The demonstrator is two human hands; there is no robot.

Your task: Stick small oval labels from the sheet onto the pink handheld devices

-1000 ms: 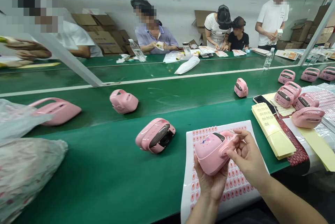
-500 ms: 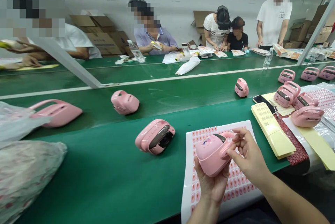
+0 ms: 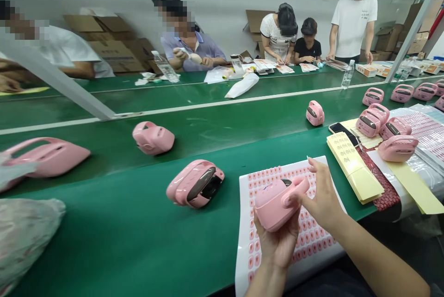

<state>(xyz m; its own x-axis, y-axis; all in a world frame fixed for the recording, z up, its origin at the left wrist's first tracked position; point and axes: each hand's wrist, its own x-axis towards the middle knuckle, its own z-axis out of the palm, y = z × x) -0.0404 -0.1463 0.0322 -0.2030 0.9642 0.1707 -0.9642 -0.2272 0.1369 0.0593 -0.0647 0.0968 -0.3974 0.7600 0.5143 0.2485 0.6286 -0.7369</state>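
Note:
My left hand (image 3: 277, 244) cups a pink handled toy device (image 3: 274, 202) from below, just above a white sticker sheet (image 3: 263, 260) covered with small pink stickers. My right hand (image 3: 321, 197) grips the device's handle end, fingers curled round it, with the index finger raised. A second pink device (image 3: 196, 188) lies on its side on the green belt (image 3: 138, 232), to the left of the sheet.
More pink devices lie on the belt at left (image 3: 45, 156), mid (image 3: 152, 137) and far (image 3: 315, 114), and several crowd the right by yellow sheets (image 3: 354, 167) and a phone (image 3: 338, 128). Other people work at the far table. A plastic bag (image 3: 24, 237) lies at left.
The view has shifted so everything sits further left. My right hand has closed more round the device's handle. The people opposite have moved their hands.

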